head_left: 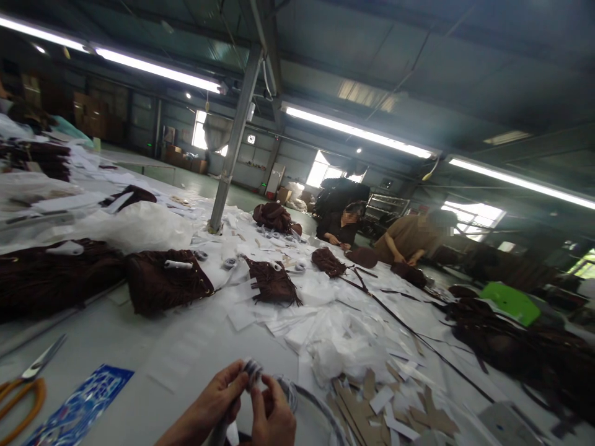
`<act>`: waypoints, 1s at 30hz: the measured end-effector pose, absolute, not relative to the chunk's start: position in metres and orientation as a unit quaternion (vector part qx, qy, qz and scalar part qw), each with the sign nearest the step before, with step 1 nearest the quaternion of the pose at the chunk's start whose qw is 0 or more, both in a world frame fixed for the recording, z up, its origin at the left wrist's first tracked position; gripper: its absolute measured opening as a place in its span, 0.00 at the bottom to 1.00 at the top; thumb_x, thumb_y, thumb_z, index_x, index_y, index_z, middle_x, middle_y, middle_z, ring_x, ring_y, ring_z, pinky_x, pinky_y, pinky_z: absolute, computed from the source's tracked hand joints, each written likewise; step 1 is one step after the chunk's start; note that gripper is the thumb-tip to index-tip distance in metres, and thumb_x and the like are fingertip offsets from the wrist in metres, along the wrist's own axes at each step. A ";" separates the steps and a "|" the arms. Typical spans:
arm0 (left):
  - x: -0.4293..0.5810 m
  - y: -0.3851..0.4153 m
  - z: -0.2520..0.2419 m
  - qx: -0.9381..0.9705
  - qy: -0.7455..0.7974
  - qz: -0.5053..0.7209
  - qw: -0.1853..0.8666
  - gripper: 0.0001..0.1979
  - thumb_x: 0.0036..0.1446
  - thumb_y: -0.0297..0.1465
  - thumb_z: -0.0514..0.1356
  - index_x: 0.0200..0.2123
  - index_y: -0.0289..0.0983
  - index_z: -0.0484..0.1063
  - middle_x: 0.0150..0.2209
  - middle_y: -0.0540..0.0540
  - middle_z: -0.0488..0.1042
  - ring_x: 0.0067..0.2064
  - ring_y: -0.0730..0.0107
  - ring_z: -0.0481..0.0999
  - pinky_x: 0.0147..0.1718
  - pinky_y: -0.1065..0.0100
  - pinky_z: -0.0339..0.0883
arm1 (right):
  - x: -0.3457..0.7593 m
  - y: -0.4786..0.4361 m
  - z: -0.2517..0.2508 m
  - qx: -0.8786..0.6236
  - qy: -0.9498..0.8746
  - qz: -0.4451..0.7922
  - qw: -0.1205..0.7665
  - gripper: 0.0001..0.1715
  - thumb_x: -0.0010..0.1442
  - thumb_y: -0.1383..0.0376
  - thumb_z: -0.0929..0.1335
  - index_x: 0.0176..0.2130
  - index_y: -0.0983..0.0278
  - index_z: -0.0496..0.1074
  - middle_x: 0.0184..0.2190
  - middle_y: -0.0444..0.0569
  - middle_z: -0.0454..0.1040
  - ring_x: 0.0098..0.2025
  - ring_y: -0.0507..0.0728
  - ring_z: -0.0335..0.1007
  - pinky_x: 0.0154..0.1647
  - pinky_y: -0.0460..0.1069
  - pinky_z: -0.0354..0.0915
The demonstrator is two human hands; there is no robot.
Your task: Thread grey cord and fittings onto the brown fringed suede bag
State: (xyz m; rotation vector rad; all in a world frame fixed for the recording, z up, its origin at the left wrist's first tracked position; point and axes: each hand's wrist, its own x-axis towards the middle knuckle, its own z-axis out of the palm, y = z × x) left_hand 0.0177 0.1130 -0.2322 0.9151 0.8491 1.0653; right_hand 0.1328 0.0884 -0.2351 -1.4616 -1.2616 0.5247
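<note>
Both hands meet low at the near edge of the white surface. Left hand and right hand pinch together a small grey roll, probably tape or ribbon; blur prevents a firmer identification. Left grip: thumb and fingertips clenched on the roll's left side. Right grip: fingertips grasping its right side, knuckles toward the camera. The roll sits between the two hands, raised just off the surface. A thin grey cord curves away from the roll to its right. Landmark: the roll. Well to its left lie orange-handled scissors, blades apart, and nearer, a blue patterned card. Just right of it, a scatter of brown cardboard offcuts and white paper scraps. Beyond it, mid-surface, a brown fringed bag; farther left, a larger brown fringed piece with a white tube on top. Far beyond the roll, to the right, two other people bend over the surface, hands on dark brown goods. A green plastic piece lies far right. A steel post rises from the surface beyond the bags.
</note>
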 end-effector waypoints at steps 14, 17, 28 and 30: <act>0.021 0.109 -0.232 0.499 0.386 0.498 0.595 0.27 0.50 0.57 0.56 0.26 0.36 0.68 0.14 0.59 0.52 0.15 0.82 0.48 0.12 0.75 0.41 | 0.142 0.095 -0.246 -0.622 -0.545 0.265 0.495 0.14 0.55 0.53 0.68 0.26 0.58 0.76 0.19 0.46 0.74 0.21 0.56 0.68 0.26 0.49 0.62; 0.021 0.108 -0.235 0.521 0.395 0.468 0.595 0.30 0.50 0.57 0.55 0.33 0.33 0.72 0.14 0.58 0.53 0.15 0.80 0.50 0.12 0.75 0.42 | 0.140 0.094 -0.250 -0.627 -0.513 0.300 0.505 0.19 0.56 0.51 0.65 0.26 0.60 0.75 0.15 0.43 0.71 0.16 0.53 0.64 0.21 0.47 0.60; 0.014 0.101 -0.211 0.628 0.424 0.414 0.505 0.16 0.57 0.41 0.55 0.39 0.36 0.74 0.27 0.47 0.74 0.25 0.68 0.71 0.20 0.73 0.63 | 0.141 0.087 -0.245 -0.595 -0.503 0.357 0.515 0.23 0.56 0.48 0.65 0.29 0.63 0.76 0.14 0.43 0.69 0.15 0.52 0.64 0.15 0.45 0.58; 0.017 0.102 -0.215 0.601 0.419 0.412 0.543 0.16 0.57 0.43 0.55 0.37 0.36 0.71 0.24 0.50 0.72 0.19 0.72 0.67 0.15 0.75 0.59 | 0.142 0.086 -0.246 -0.590 -0.510 0.347 0.521 0.24 0.57 0.47 0.64 0.30 0.63 0.76 0.14 0.42 0.69 0.15 0.51 0.63 0.15 0.45 0.59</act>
